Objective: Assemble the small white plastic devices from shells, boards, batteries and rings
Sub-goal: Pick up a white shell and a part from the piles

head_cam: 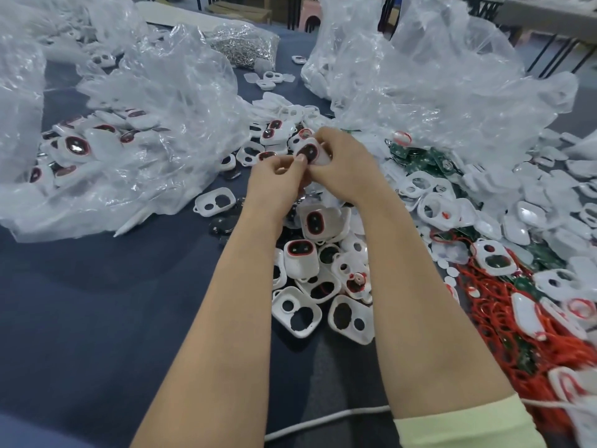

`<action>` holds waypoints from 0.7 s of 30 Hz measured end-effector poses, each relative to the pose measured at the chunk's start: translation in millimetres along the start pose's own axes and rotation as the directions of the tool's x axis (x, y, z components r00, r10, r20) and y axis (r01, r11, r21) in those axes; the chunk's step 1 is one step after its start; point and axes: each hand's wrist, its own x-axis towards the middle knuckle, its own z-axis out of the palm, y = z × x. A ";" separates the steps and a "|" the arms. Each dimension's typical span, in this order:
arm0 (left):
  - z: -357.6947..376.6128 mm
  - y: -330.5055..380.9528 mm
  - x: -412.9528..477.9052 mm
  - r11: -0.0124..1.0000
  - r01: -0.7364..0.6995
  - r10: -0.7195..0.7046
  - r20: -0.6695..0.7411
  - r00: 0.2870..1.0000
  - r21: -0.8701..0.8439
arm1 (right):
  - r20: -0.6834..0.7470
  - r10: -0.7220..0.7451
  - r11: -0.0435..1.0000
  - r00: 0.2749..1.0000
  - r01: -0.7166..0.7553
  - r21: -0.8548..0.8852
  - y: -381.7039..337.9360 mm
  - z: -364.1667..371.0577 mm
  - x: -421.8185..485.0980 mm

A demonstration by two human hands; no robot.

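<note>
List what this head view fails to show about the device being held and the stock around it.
Head view: held device, back and lower half hidden by left hand and right hand.
Head view: big bag, contents veiled by crumpled film.
Head view: silvery parts, too small to identify.
Head view: red rings, pile cut off by right edge.

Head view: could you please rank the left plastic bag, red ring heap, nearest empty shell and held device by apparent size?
1. left clear plastic bag
2. red ring heap
3. nearest empty white shell
4. held device, partly covered
The last two are unsure: the shell lies nearer the camera.
</note>
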 end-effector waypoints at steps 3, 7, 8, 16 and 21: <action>-0.6 -0.2 -0.8 1.000 0.006 -0.006 0.005 1.000 0.006 | 0.086 0.004 1.000 0.996 -0.005 0.016 3.2 -1.9 0.3; -5.3 4.0 2.1 0.984 0.032 -0.070 -0.212 0.975 -0.177 | 0.158 0.020 0.990 0.987 -0.041 0.134 -2.5 1.4 3.5; -8.7 6.9 4.3 0.963 0.019 -0.101 -0.297 0.950 -0.267 | 0.134 0.027 0.992 0.991 -0.043 0.119 -3.5 5.0 7.3; -22.1 12.0 17.9 0.899 -0.001 -0.194 -0.402 0.895 -0.437 | -0.035 0.215 0.939 0.976 -0.216 -0.268 -25.8 74.7 45.4; -30.0 9.9 30.2 0.866 0.025 -0.235 -0.363 0.902 -0.499 | 0.015 0.221 0.958 0.975 -0.214 -0.190 -21.5 73.6 60.2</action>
